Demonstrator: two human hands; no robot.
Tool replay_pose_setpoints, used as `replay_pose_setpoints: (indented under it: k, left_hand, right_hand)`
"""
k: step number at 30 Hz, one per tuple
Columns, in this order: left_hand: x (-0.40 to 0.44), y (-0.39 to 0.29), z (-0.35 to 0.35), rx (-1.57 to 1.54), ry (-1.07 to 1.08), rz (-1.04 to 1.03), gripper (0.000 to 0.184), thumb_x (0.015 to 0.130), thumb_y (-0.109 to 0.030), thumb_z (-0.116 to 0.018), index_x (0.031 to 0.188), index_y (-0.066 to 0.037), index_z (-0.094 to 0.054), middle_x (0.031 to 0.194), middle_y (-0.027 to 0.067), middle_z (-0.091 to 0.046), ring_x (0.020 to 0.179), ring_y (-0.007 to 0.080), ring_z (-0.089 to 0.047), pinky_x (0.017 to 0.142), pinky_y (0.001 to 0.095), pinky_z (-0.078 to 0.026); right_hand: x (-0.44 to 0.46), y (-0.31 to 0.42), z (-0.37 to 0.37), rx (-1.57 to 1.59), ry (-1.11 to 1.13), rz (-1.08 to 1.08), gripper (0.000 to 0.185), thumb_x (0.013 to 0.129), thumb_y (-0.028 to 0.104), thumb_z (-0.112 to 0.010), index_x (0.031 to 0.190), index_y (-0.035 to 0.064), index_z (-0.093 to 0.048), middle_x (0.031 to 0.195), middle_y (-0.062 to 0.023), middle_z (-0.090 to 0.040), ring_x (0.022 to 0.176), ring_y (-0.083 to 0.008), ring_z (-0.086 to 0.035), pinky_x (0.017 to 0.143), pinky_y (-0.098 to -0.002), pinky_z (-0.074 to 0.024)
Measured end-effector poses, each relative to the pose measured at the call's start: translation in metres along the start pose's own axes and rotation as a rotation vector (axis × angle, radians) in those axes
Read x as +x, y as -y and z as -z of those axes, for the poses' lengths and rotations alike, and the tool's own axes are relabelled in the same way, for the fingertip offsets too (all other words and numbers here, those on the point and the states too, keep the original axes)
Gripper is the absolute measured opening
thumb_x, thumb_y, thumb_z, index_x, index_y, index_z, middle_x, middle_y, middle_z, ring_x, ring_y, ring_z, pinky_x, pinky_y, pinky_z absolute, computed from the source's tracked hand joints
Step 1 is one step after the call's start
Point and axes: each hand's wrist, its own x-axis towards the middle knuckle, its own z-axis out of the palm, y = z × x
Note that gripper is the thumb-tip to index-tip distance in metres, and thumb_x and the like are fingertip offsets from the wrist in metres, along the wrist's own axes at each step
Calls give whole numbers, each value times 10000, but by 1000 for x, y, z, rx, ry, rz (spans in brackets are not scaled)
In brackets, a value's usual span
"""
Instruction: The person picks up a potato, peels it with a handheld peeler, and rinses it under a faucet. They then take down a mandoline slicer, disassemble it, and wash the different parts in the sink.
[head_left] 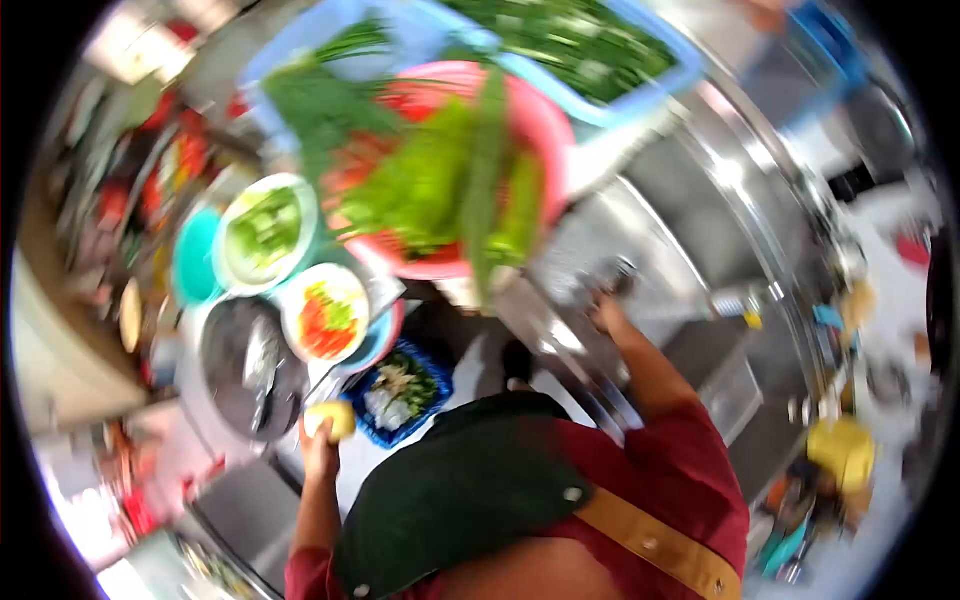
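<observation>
My left hand (320,452) is closed around a pale yellow, rounded block (331,420); blur hides its exact kind. It is beside a dark round pan (247,362) with a silvery wrapped thing (262,358) in it. A white bowl of chopped red and green vegetables (328,320) stands just above this hand. My right hand (606,312) reaches down into the metal sink (585,235), by a small dark round metal thing (622,274). Its fingers are smeared by motion, so I cannot make out whether they touch that thing.
Leafy greens (425,175) fill a pink basin (550,150) ahead. Behind it, blue tubs (695,75) hold more greens. A bowl of cut green vegetables (265,232) stands beside a teal bowl (197,258). Below, a blue-lined bin (447,385) contains scraps.
</observation>
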Motion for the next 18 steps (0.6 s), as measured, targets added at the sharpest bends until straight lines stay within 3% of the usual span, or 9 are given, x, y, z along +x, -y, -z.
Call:
replay_pose_setpoints:
  k: [2, 3, 5, 7, 11, 13, 15, 17, 18]
  left_hand:
    - [13, -30, 0, 49, -218, -145, 390, 718, -91, -619, 1046, -7, -425, 923, 97, -541, 825, 193, -551, 744, 290, -456]
    - [25, -38, 10, 164, -350, -207, 434, 690, -127, -664, 1041, -1, -442, 908, 97, -543, 800, 182, -542, 718, 279, -451]
    - [47, -56, 32, 547, -541, -327, 529, 652, -157, -702, 1046, -5, -384, 899, 122, -526, 779, 184, -532, 676, 280, -454]
    - [69, -63, 47, 548, -651, -359, 625, 612, -186, -731, 1038, -21, -305, 888, 154, -508, 767, 199, -527, 647, 300, -460]
    - [101, -66, 66, 653, -696, -321, 659, 566, -237, -752, 989, -26, -292, 872, 180, -487, 739, 250, -530, 664, 324, -447]
    - [113, -63, 76, 707, -724, -268, 637, 567, -273, -741, 973, -26, -317, 869, 206, -509, 808, 287, -532, 727, 355, -425]
    - [127, -52, 90, 616, -713, -206, 625, 584, -322, -721, 983, -7, -356, 893, 220, -524, 853, 315, -531, 750, 361, -420]
    - [145, -41, 105, 667, -743, -234, 657, 601, -352, -697, 1045, 33, -404, 931, 222, -538, 873, 338, -536, 776, 364, -418]
    - [146, -45, 107, 739, -737, -228, 669, 635, -358, -667, 1119, 36, -426, 1011, 225, -517, 914, 354, -517, 816, 374, -405]
  right_hand:
    - [-30, 50, 37, -55, -94, 401, 425, 670, 47, -620, 1078, 34, -502, 1223, -213, -397, 1121, -340, -399, 913, -366, -348]
    - [-60, 109, 83, 20, -93, 424, 369, 667, 33, -600, 1031, 33, -543, 1164, -182, -465, 1047, -333, -461, 893, -370, -366]
    - [-97, 174, 156, -244, -385, 606, 272, 648, 57, -633, 915, 46, -582, 1044, -119, -548, 946, -287, -522, 853, -411, -375]
    - [-125, 196, 221, -576, -693, 477, 291, 682, 116, -626, 964, 71, -567, 1085, -110, -531, 1041, -256, -475, 950, -511, -228]
    - [-155, 150, 295, -947, -482, -160, 247, 763, 187, -528, 974, 69, -577, 1133, -93, -510, 1200, -236, -333, 965, -557, -167]
    - [-172, 120, 314, -875, -403, -90, 212, 769, 197, -512, 901, 61, -607, 1139, -95, -508, 1217, -225, -306, 951, -585, -169]
    - [-191, 104, 325, -1016, -389, -186, 194, 768, 181, -504, 847, 48, -622, 1133, -102, -511, 1189, -231, -343, 965, -524, -219]
    - [-182, -10, 358, -1044, -228, -350, 177, 764, 121, -496, 866, 42, -617, 1124, -106, -516, 1142, -248, -393, 956, -443, -275]
    - [-186, -14, 359, -809, -382, -352, 180, 770, 109, -487, 884, 39, -607, 1128, -109, -513, 1110, -250, -420, 942, -419, -292]
